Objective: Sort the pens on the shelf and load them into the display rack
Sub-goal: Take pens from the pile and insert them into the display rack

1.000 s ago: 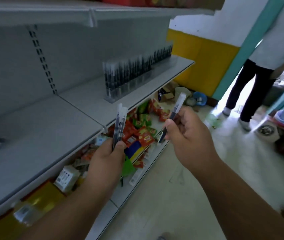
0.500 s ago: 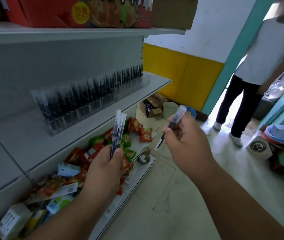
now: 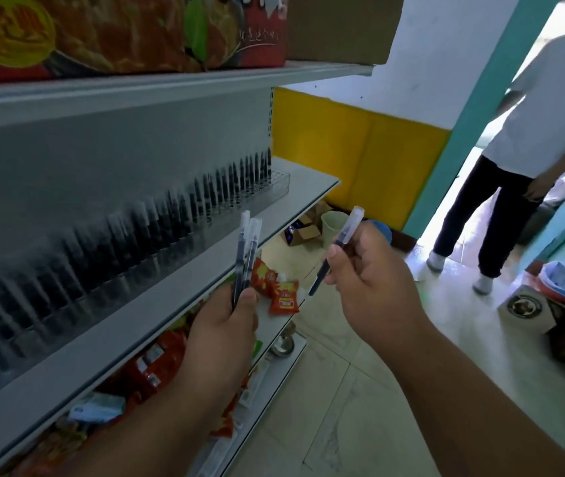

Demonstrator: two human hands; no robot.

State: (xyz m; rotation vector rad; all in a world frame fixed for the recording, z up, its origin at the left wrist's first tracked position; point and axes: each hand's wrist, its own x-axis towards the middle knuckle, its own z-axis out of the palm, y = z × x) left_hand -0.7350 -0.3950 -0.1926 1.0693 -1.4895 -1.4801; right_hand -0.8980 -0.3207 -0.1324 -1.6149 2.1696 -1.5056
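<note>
a shop aisle is seen from a head-worn camera looking forward and down. the left hand (image 3: 224, 325) is held up in the lower middle, its fingers and thumb curled round a small bundle of pens (image 3: 244, 256), which stand nearly upright with their clear caps at the top and their dark barrels in the fist. the right hand (image 3: 368, 287) is raised just to the right, apart from the left, and a single pen (image 3: 337, 251) is pinched between its thumb and fingers; this pen is tilted, with the clear cap up and to the right and the dark tip down and to the left.

to the left, a grey metal shelf (image 3: 308, 185) carries a long clear display rack (image 3: 275, 184), which runs along the back of the shelf and is filled with a row of dark pens standing upright; the nearer part of the row is blurred. both hands are held in front of the shelf edge, not touching the rack.

on the shelf above, a red printed carton (image 3: 119, 29) is set beside a brown cardboard box (image 3: 339, 25). on the lower shelves red snack packets (image 3: 284, 297) are scattered. at the right, a second person (image 3: 515, 149) in a white shirt and dark trousers is seen standing in a doorway on the pale tiled floor (image 3: 360, 390).
</note>
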